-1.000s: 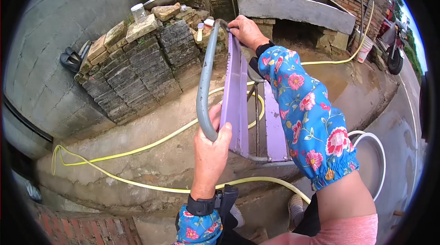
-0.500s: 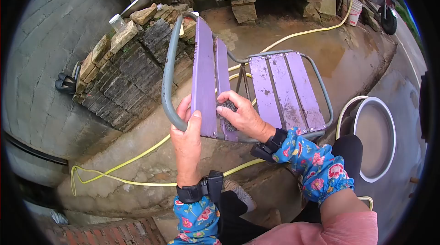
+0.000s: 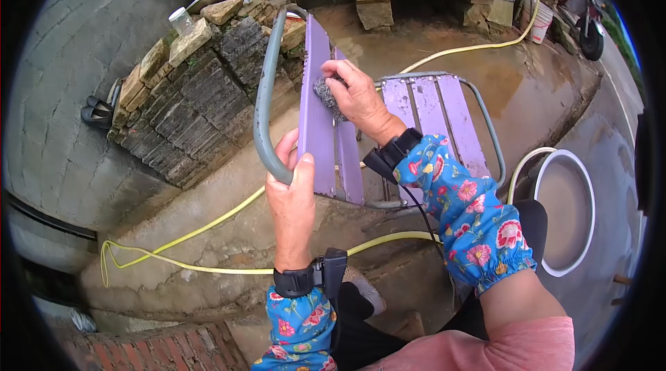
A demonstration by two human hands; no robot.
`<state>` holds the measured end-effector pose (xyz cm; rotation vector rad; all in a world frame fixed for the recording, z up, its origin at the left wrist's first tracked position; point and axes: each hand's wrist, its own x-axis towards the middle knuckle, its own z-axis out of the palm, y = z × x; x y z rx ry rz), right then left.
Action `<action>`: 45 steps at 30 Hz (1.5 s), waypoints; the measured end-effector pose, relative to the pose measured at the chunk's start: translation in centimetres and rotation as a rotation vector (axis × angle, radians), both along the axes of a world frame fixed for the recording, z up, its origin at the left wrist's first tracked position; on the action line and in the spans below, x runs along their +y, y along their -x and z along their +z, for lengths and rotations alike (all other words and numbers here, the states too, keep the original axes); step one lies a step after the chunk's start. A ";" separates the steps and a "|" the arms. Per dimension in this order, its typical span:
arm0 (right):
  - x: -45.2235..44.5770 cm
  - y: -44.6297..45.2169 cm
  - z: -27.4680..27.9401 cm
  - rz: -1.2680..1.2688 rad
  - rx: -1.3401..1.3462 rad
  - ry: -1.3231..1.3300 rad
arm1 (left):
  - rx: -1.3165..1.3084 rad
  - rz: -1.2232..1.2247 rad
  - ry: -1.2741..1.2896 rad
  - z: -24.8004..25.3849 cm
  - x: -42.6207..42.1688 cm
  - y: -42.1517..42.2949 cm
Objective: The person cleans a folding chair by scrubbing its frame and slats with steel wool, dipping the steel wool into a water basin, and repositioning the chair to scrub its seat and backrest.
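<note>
Murky water in basin near chair

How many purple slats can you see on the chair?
5: two on the backrest and three side by side on the seat. Others may be hidden.

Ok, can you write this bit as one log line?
left hand: grips purple backrest | right hand: holds grey scourer against backrest | basin: on ground, right

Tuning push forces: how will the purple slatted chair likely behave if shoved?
The chair looks stiff: its slats are fixed to a tubular frame. Probably light for its size, given slim tubes and gapped slats. May tip if pushed high, since the backrest rises above the seat.
</note>
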<state>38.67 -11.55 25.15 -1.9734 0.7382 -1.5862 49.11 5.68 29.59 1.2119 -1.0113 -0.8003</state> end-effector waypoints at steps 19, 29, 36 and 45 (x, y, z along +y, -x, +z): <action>1.5 0.4 4.4 0.038 0.154 0.140 | 0.104 0.029 -0.018 -0.2 0.1 0.4; 3.0 0.1 7.7 0.128 0.464 0.007 | 0.066 0.047 0.002 0.0 0.0 0.4; 1.1 -0.4 8.0 0.119 0.501 -0.087 | 0.026 0.018 -0.109 1.1 0.6 -0.1; -3.9 -1.4 9.4 -0.013 0.603 -0.168 | 0.051 0.093 0.054 0.4 0.8 0.8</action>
